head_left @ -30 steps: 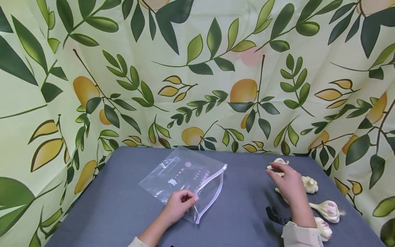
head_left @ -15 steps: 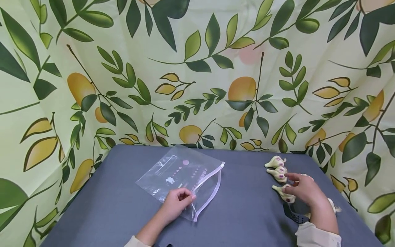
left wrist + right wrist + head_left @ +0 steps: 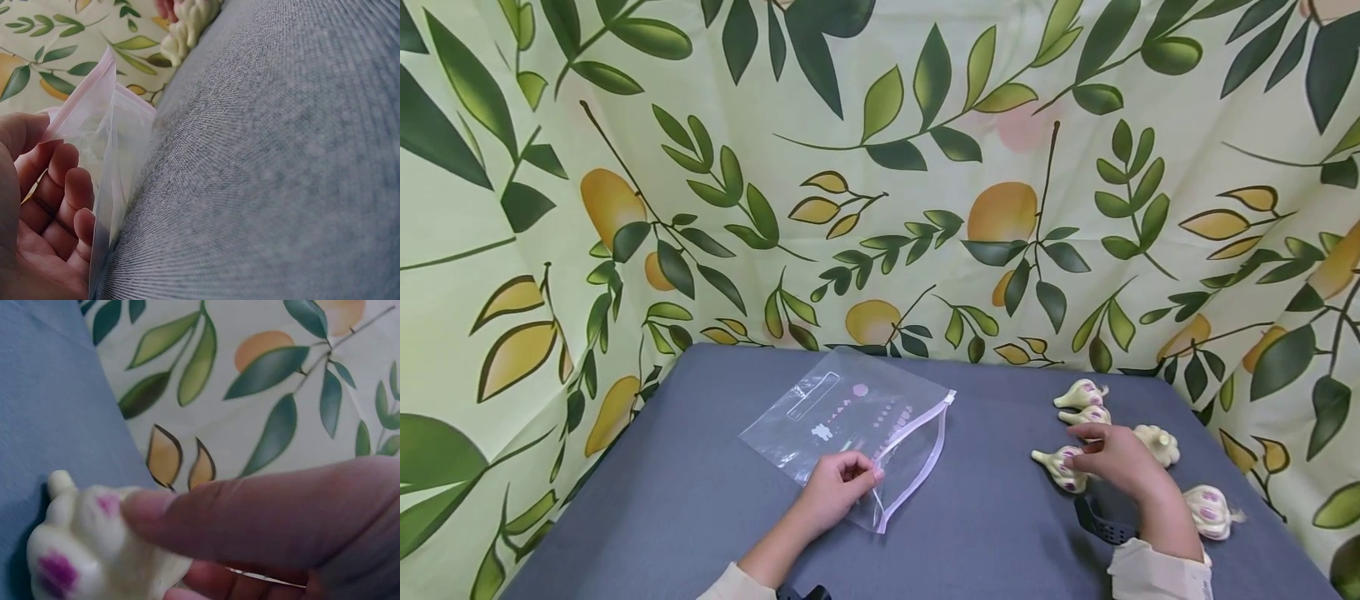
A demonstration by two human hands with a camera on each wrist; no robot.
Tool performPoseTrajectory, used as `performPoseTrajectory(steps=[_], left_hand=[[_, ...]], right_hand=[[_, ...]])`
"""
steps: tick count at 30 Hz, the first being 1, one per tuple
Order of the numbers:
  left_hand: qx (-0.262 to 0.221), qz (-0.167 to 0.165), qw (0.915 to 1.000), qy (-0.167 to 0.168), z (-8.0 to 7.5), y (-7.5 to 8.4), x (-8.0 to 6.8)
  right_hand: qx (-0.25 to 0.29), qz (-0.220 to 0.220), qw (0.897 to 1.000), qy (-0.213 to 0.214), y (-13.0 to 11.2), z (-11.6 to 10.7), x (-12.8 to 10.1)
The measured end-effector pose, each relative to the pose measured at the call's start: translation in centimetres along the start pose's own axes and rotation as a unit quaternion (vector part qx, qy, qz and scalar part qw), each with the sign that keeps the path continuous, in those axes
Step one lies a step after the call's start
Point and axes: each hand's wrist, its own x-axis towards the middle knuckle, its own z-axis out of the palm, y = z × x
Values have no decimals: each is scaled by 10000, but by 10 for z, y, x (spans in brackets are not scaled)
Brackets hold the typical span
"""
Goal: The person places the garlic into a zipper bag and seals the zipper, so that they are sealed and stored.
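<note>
A clear zip bag (image 3: 820, 400) with pink print lies on the table, its pale pink zip edge gaping to the right. My left hand (image 3: 842, 490) pinches the near side of that opening between thumb and fingers; in the left wrist view, the thumb lies over the pink zip strip (image 3: 84, 87). On the right, my right hand (image 3: 1120, 462) grips a white garlic bulb (image 3: 1060, 468) with purple patches. Its thumb presses the bulb's side in the right wrist view, with fingers curled beneath, and the stem points left.
More garlic bulbs lie around the right hand: two behind it (image 3: 1081, 394), one to its right (image 3: 1156, 446) and another (image 3: 1210, 510) by the right forearm. A leaf-and-fruit patterned cloth (image 3: 925, 192) hangs along the table's back and sides.
My right hand came back from the far bulbs to a nearer one, took hold of it and shifted it slightly left. My left hand keeps its pinch on the bag.
</note>
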Motion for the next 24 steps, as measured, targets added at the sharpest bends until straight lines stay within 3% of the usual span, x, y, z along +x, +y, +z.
performPoseTrajectory(steps=[10,17,24], left_hand=[[-118,84,9999,12,0,0,3],[-167,-17,9998,67,1,5,1],[-190,-63,9998,43,1,0,0]], right_hand=[[303,-338,9989,-98,-10,28,16],[234,-678,9972,-195,-18,45,22],[530,-642,9955,-454,-27,56,21]])
